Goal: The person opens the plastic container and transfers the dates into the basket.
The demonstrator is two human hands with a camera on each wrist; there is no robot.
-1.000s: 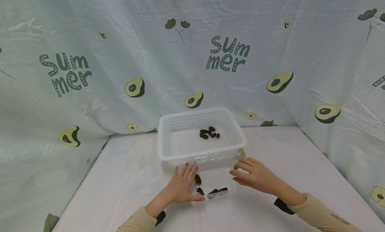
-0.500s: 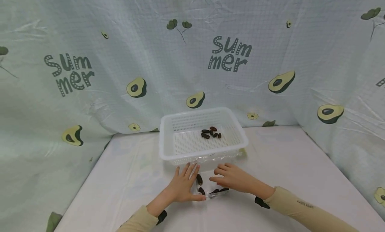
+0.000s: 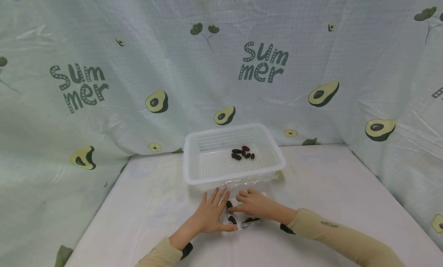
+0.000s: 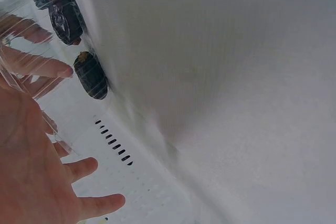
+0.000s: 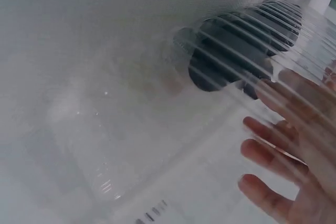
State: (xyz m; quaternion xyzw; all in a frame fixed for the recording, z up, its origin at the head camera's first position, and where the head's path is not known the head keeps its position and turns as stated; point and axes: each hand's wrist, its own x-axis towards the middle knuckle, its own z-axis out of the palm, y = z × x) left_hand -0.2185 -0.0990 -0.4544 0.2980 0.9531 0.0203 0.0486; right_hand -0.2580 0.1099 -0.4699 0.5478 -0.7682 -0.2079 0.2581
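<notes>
A shallow clear plastic box sits in front of the basket with several dark dates inside. My left hand rests along the box's left side, fingers spread and thumb stretched along its front edge. My right hand reaches over the box from the right, its foremost fingertip right at the date by the left wall. Close dates show through the ribbed plastic in the left wrist view. Loosely bent right-hand fingers appear beside a dark date in the right wrist view.
Behind the box stands a white perforated basket with several dates on its floor. Clear crinkled plastic lies against the basket's front. A white cloth covers the table, and a printed curtain encloses the back and sides.
My right hand has moved left from the box's right side to over its middle and left part. My left hand and the basket keep their places.
</notes>
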